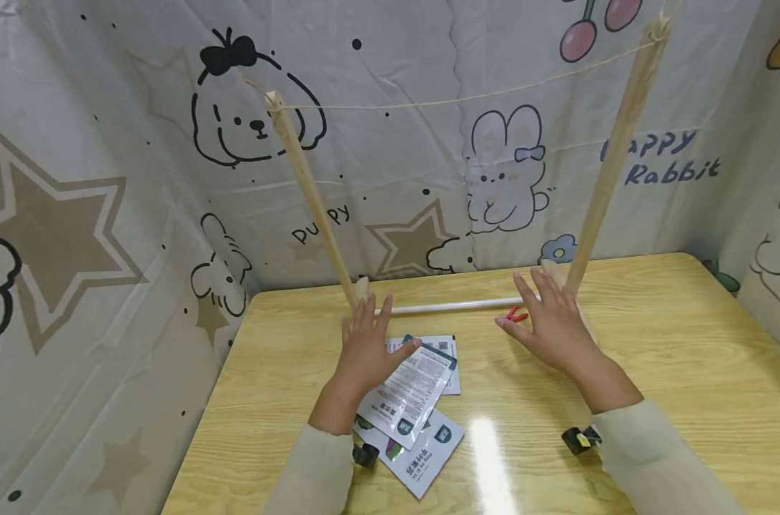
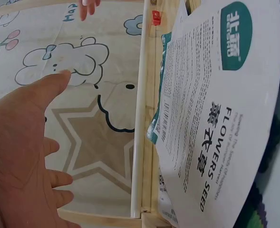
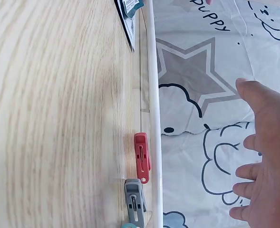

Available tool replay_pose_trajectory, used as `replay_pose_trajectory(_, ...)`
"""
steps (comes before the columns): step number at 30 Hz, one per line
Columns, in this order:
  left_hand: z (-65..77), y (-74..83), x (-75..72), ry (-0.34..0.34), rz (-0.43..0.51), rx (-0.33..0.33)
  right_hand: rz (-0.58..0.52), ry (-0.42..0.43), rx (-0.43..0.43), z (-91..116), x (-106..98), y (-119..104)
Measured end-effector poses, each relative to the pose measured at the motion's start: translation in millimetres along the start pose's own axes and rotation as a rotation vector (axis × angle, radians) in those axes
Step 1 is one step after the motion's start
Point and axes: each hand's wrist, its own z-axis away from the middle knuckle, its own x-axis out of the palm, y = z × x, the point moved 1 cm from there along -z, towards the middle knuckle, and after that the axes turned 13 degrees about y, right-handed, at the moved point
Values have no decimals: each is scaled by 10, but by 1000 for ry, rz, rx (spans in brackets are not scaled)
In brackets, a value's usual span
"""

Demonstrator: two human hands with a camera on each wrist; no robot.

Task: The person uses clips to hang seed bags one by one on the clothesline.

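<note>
My left hand (image 1: 367,350) has its fingers spread and holds nothing. In the head view it overlaps the upper left of a small pile of seed packets (image 1: 415,393). The top packet (image 2: 211,109) reads "FLOWERS SEED" in the left wrist view. My right hand (image 1: 553,325), also spread and holding nothing, is by the base of the right wooden post (image 1: 615,157). Beside its thumb lies a red clothespin (image 1: 513,315). In the right wrist view a grey clothespin (image 3: 135,202) lies near the red clothespin (image 3: 142,156), both close to a white rod (image 3: 154,114).
A left wooden post (image 1: 312,193) and the right one stand upright, with a thin string (image 1: 454,100) sagging between their tops. The white rod (image 1: 454,306) runs low between them. A printed cloth (image 1: 390,157) hangs behind the wooden table (image 1: 280,386).
</note>
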Motion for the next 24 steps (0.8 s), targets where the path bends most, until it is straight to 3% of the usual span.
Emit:
replay_pose_trajectory(13,98,-11,-24,-54,45,-32,-33,-93,25,24,69,33)
replay_pose_trajectory(24,170,-58,20,-110,69,-61,-35,-102,16,66,145,49)
